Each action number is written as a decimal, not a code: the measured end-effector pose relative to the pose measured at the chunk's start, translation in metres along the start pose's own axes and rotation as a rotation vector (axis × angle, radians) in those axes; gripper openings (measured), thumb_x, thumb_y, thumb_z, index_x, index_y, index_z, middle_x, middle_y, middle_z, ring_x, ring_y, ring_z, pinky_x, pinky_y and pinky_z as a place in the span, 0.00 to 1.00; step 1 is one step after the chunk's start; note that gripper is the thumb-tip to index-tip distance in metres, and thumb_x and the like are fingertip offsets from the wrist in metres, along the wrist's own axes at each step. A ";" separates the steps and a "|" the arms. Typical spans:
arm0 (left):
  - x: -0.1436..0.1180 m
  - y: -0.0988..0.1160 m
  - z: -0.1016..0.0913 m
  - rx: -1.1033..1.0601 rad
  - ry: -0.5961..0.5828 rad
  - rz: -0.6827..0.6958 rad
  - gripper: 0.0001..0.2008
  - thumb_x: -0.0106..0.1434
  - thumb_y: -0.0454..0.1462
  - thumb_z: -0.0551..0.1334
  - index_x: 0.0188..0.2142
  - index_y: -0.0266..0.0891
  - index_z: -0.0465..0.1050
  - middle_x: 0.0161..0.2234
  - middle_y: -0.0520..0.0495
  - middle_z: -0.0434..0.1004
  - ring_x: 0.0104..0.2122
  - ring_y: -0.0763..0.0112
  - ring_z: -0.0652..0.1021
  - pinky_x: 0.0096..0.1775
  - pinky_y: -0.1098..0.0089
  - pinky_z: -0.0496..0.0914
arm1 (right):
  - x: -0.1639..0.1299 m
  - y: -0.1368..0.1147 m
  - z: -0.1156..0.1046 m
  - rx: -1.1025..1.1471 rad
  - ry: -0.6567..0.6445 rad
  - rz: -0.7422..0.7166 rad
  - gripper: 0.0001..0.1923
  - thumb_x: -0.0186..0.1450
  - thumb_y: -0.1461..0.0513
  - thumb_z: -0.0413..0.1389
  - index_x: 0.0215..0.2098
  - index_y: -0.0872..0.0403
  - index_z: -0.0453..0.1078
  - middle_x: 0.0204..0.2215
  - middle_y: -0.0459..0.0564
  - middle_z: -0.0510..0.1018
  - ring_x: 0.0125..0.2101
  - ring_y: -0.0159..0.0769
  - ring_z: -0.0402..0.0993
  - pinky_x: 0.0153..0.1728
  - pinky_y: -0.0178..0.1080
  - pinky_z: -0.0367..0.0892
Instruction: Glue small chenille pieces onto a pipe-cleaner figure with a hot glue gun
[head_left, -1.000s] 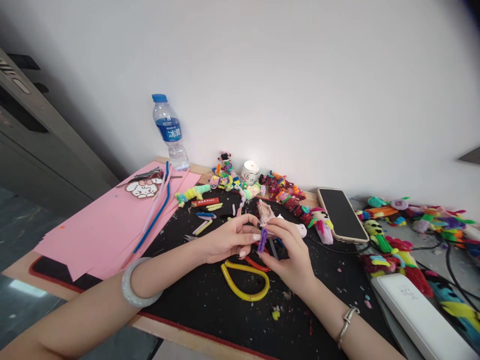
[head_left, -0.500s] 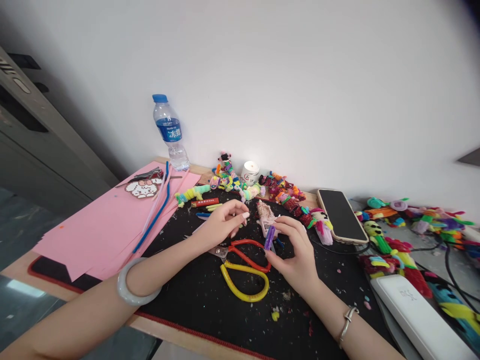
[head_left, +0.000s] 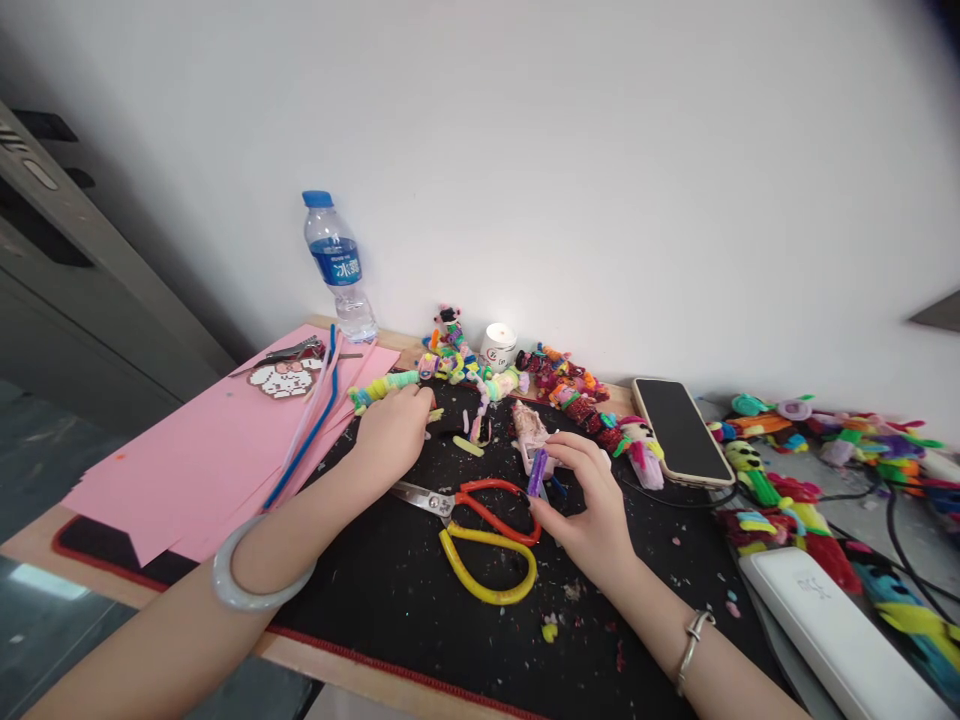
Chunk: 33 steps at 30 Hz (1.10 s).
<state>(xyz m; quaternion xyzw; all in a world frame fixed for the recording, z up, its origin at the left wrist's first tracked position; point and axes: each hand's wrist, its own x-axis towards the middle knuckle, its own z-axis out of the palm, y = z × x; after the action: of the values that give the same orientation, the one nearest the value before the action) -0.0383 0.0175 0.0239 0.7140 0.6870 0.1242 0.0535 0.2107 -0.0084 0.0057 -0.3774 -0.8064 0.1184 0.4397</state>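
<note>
Purple pipe-cleaner piece (head_left: 538, 472) pinched upright in right hand (head_left: 592, 510), just beyond the scissors (head_left: 480, 520). Left hand (head_left: 394, 435), fingers curled, grip hidden, reaches left of scissors onto small cut pieces (head_left: 469, 446).

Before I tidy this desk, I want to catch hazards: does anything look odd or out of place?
Yes. A lit candle burns at the wall, close beside fuzzy craft figures. The scissors lie open on the black mat, which is strewn with small clippings.
</note>
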 end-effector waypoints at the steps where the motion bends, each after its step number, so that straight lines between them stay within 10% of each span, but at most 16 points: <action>1: 0.000 0.000 0.000 0.034 -0.007 0.004 0.09 0.62 0.31 0.52 0.36 0.37 0.70 0.37 0.39 0.73 0.40 0.54 0.74 0.35 0.65 0.64 | 0.000 0.000 0.000 0.001 0.000 0.003 0.18 0.57 0.64 0.58 0.46 0.50 0.66 0.44 0.55 0.72 0.46 0.46 0.69 0.45 0.50 0.67; 11: -0.003 0.008 -0.002 0.017 0.057 0.068 0.05 0.63 0.35 0.54 0.32 0.40 0.67 0.36 0.45 0.72 0.33 0.63 0.74 0.30 0.68 0.61 | -0.002 0.003 0.001 0.022 -0.028 0.020 0.19 0.57 0.65 0.59 0.47 0.51 0.64 0.45 0.55 0.71 0.47 0.45 0.68 0.46 0.49 0.67; 19: -0.001 0.016 0.005 -0.487 0.116 0.131 0.02 0.61 0.35 0.57 0.32 0.41 0.63 0.28 0.50 0.73 0.30 0.66 0.75 0.32 0.69 0.64 | -0.002 0.003 0.001 0.022 -0.034 0.023 0.19 0.57 0.65 0.59 0.46 0.51 0.65 0.45 0.55 0.71 0.47 0.44 0.68 0.47 0.48 0.66; 25: -0.006 0.029 0.020 -1.101 -0.170 0.160 0.02 0.61 0.34 0.56 0.33 0.41 0.61 0.24 0.55 0.70 0.23 0.74 0.73 0.29 0.72 0.68 | -0.001 0.004 0.001 0.033 -0.039 0.007 0.20 0.56 0.66 0.59 0.47 0.52 0.65 0.45 0.55 0.71 0.47 0.44 0.67 0.47 0.49 0.66; 33: -0.010 0.036 0.021 -1.303 -0.419 0.077 0.06 0.60 0.34 0.60 0.36 0.36 0.74 0.27 0.50 0.77 0.29 0.73 0.77 0.35 0.72 0.72 | -0.001 0.004 0.001 0.020 -0.040 -0.004 0.19 0.57 0.65 0.59 0.47 0.52 0.66 0.45 0.55 0.70 0.47 0.45 0.67 0.47 0.49 0.66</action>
<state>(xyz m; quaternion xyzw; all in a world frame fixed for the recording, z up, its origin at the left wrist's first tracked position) 0.0017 0.0080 0.0119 0.5689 0.4212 0.3734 0.5996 0.2127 -0.0063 0.0022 -0.3691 -0.8145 0.1332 0.4273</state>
